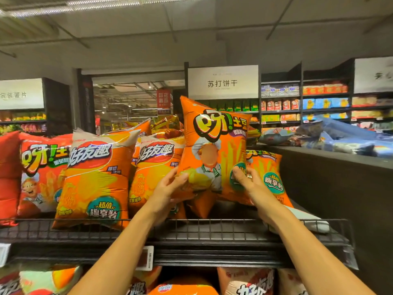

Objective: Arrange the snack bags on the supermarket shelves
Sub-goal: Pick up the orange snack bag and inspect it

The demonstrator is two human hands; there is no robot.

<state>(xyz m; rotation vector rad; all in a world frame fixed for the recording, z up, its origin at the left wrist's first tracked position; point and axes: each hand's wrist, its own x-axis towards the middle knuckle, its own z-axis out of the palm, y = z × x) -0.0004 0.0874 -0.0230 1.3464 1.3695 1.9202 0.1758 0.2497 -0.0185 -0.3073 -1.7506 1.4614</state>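
Both hands up at top shelf [191, 235]. Left hand [170, 186] & right hand [247, 180] grip orange snack bag [212, 145] by lower corners, upright, raised above wire rail. More orange bags [95, 177] standing left, another just behind on right.

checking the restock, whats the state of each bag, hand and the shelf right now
held orange bag: upright, lifted above shelf
left hand: grips its lower left
right hand: grips its lower right
chip bags: standing, leaning forward
red bag: standing
wire shelf: partly stocked
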